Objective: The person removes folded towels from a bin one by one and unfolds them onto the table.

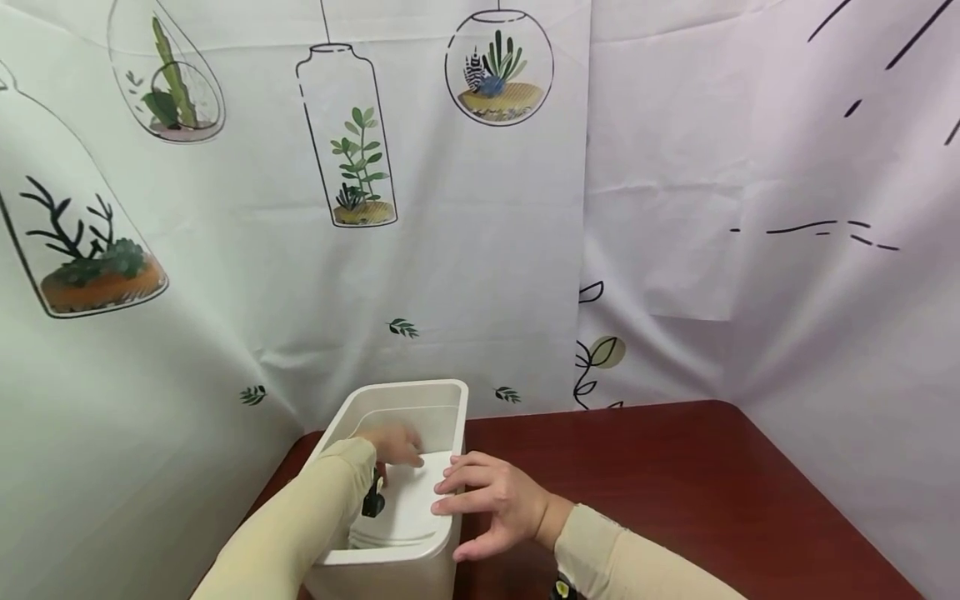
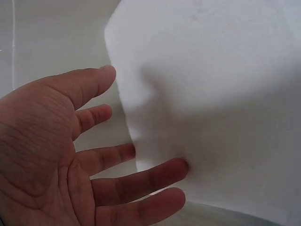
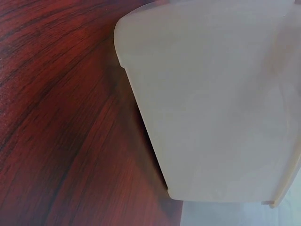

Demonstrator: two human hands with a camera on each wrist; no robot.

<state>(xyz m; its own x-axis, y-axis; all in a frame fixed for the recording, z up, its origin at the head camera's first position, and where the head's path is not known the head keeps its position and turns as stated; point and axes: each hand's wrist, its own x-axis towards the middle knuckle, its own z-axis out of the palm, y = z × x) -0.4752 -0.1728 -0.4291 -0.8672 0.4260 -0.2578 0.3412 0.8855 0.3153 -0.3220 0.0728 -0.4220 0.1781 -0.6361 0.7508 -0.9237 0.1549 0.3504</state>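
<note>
Count: one white bin (image 1: 420, 400), one white sheet (image 1: 408, 500) inside it, two hands, one table (image 1: 675, 475).

Bin sits at the table's left edge, close to the person, hard against the hanging curtain (image 1: 300, 275). Rectangular, rounded corners, smooth matte plastic, walls tapering toward the base in the right wrist view (image 3: 211, 108).

Left hand (image 1: 393, 443) reaches down into the bin, fingers spread and relaxed, not gripping. Left wrist view: open palm (image 2: 51, 160), fingertips touching the sheet (image 2: 211, 94), which bulges softly. Sheet looks like soft foam or cloth; can't tell which.

Right hand (image 1: 491, 500) is outside, fingers straight, lying flat across the bin's right rim and onto the sheet's edge, thumb down the outer wall. Pressing, not pinching.

Around: table is dark red wood grain, glossy. Curtain is white with printed terrariums and succulents; a second plainer sheet (image 1: 787, 250) with black strokes covers the right side. Both forearms wear beige sleeves. The left forearm blocks the bin's near-left interior. A small black object (image 1: 372, 502) sits by the left wrist, unclear what.
</note>
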